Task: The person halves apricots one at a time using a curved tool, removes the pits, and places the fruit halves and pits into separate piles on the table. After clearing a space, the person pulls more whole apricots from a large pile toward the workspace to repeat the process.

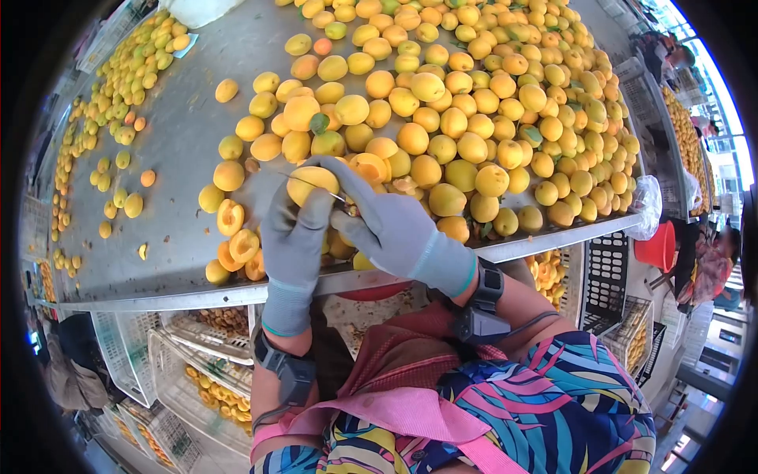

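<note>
Both of my hands wear grey gloves and meet above the near edge of the metal table (178, 213). My left hand (294, 233) is closed round a yellow apricot (310, 185). A small knife (341, 198) is gripped in my right hand (387, 217), its thin blade against the apricot. My right fingers also reach over the top of the fruit, and the knife's handle is mostly hidden. Halved apricots (243, 246) with orange flesh lie left of my left hand. Whole apricots (454, 122) are heaped just beyond my hands.
Greener apricots (142, 59) are spread along the table's far left. Below the edge stand plastic crates (126, 355), some with halved apricots (217, 395) and one with apricot stones (225, 320). A red bucket (657, 246) and another person (707, 265) are at the right.
</note>
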The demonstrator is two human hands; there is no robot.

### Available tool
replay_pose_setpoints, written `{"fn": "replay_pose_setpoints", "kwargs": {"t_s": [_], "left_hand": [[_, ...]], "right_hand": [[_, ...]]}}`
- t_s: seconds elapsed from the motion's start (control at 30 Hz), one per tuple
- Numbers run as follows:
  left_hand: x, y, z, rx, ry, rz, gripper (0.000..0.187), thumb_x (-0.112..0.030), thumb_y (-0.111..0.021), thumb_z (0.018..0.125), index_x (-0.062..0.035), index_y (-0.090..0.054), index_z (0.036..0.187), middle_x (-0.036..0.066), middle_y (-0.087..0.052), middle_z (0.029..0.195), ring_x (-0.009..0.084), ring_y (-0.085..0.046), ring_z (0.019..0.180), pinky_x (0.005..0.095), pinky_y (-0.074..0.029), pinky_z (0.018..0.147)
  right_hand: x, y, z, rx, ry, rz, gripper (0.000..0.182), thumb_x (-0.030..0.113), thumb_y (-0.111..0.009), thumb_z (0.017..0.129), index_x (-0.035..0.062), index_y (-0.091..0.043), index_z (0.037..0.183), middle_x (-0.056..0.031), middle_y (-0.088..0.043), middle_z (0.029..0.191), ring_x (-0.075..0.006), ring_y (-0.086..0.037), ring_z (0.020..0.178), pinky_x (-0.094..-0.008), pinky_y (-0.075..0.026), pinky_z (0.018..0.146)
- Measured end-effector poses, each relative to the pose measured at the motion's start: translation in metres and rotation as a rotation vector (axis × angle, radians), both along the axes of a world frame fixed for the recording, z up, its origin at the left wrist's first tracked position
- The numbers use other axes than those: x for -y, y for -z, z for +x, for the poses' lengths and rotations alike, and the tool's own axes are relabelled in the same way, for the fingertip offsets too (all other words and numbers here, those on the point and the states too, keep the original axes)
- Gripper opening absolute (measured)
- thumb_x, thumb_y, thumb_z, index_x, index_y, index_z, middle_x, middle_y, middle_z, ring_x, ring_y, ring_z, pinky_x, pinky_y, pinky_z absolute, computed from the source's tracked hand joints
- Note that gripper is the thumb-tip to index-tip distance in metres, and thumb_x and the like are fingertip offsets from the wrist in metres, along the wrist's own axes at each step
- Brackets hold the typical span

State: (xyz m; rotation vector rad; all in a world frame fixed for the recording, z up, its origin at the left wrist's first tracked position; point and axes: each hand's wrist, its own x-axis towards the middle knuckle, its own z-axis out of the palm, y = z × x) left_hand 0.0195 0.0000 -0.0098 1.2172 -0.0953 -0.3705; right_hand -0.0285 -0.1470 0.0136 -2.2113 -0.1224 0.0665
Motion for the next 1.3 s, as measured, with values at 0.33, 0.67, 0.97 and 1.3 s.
{"fn": "replay_pose_setpoints", "kwargs": {"t_s": [0.33, 0.67, 0.97, 1.3], "left_hand": [[-0.004, -0.009, 0.004, 0.342, 0.039, 0.233, 0.035, -0.015, -0.065, 0.085, 0.0024, -0.052, 0.113, 0.005, -0.059, 0.102, 0.0105, -0.056, 0.091, 0.0238, -0.048, 0.078], [-0.009, -0.014, 0.001, 0.290, 0.102, 0.273, 0.026, -0.010, -0.067, 0.081, 0.0025, -0.055, 0.101, 0.005, -0.062, 0.090, 0.0087, -0.058, 0.079, 0.0229, -0.049, 0.068], [-0.018, -0.004, -0.006, 0.374, 0.135, 0.300, 0.028, -0.009, -0.067, 0.081, 0.0025, -0.054, 0.103, 0.006, -0.063, 0.090, 0.0098, -0.059, 0.079, 0.0238, -0.049, 0.068], [-0.011, 0.002, -0.001, 0.170, 0.021, 0.271, 0.027, -0.014, -0.064, 0.085, 0.0014, -0.055, 0.105, 0.006, -0.062, 0.091, 0.0093, -0.057, 0.081, 0.0235, -0.048, 0.071]], "right_hand": [[0.001, -0.002, -0.004, 0.033, -0.040, -0.035, 0.066, 0.028, -0.053, 0.089, 0.0068, -0.019, 0.143, -0.0147, -0.060, 0.068, -0.0344, -0.060, 0.060, -0.0425, -0.046, 0.052], [0.013, -0.007, 0.001, -0.006, -0.179, 0.048, 0.061, 0.026, -0.054, 0.089, 0.0079, -0.025, 0.140, -0.0177, -0.059, 0.070, -0.0358, -0.059, 0.065, -0.0424, -0.045, 0.057], [0.020, -0.006, 0.000, -0.006, -0.281, 0.146, 0.062, 0.020, -0.057, 0.087, 0.0035, -0.029, 0.140, -0.0165, -0.050, 0.061, -0.0309, -0.053, 0.056, -0.0360, -0.039, 0.054], [0.003, 0.000, 0.002, -0.028, -0.120, 0.080, 0.059, 0.028, -0.053, 0.090, 0.0047, -0.027, 0.138, -0.0210, -0.059, 0.071, -0.0386, -0.059, 0.068, -0.0454, -0.044, 0.059]]}}
